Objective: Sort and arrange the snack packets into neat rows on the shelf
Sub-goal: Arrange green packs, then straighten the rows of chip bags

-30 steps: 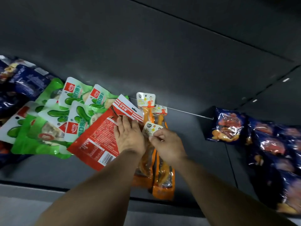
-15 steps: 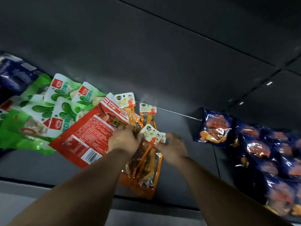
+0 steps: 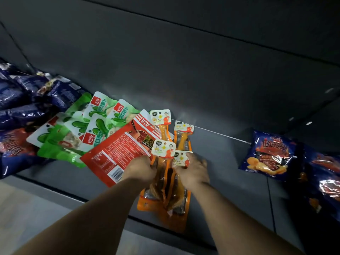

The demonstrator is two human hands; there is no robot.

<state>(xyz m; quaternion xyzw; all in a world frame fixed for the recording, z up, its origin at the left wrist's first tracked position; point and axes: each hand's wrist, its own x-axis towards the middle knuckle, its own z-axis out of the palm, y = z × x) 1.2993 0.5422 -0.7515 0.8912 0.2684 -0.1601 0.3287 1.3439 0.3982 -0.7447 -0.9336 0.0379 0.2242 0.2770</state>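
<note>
Several long orange snack packets (image 3: 181, 138) with white header cards lie in the middle of the dark shelf (image 3: 211, 89). My left hand (image 3: 140, 169) grips one of them just below its white card (image 3: 162, 148). My right hand (image 3: 193, 171) pinches another orange packet under its card (image 3: 181, 158). Both packets overhang the shelf's front edge. A red packet (image 3: 114, 153) lies against my left hand, and green packets (image 3: 79, 129) overlap beyond it.
Dark blue packets (image 3: 24, 100) are piled at the far left. A blue chip bag (image 3: 269, 153) and more blue bags (image 3: 323, 177) lie at the right. Bare shelf shows between the orange packets and the chip bag. The shelf's front edge (image 3: 73, 196) runs below my forearms.
The orange packets have been spread apart, so several white cards now show separately. My right hand moved from beside the packets onto one of them, and the view shifted.
</note>
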